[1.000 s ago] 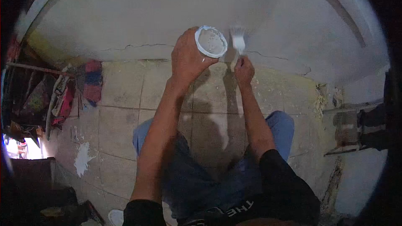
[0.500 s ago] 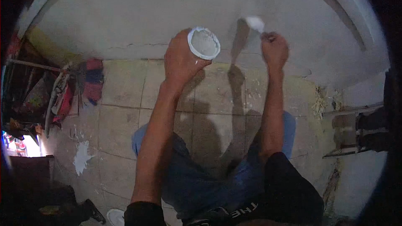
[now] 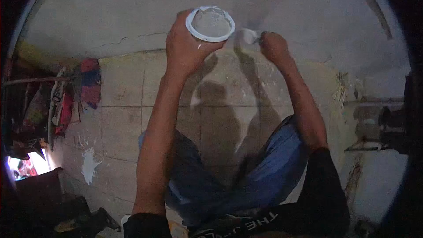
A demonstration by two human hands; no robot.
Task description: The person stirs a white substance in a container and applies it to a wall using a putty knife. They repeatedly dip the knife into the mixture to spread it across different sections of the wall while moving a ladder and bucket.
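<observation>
A round white-rimmed tub [image 3: 210, 24] with pale paint inside is held up by my left hand [image 3: 183, 46], its fingers wrapped round the left side and the thumb beneath the rim. To the right of the tub, my right hand [image 3: 274, 46] is closed on the handle of a brush [image 3: 249, 36]. The white brush head points left toward the tub and is blurred. Behind both hands stands the pale wall [image 3: 132, 9], with a crack running low across it.
Tiled floor [image 3: 121, 88] lies below the wall, with a white paint splash [image 3: 89, 165] at the left. Dark and red cloths [image 3: 90, 83] and a wooden frame stand at the far left. A dark rack [image 3: 390, 125] is at the right.
The brush swung up and right along the wall, then came back left toward the tub. The tub now appears higher and a little left in view, and the view has shifted.
</observation>
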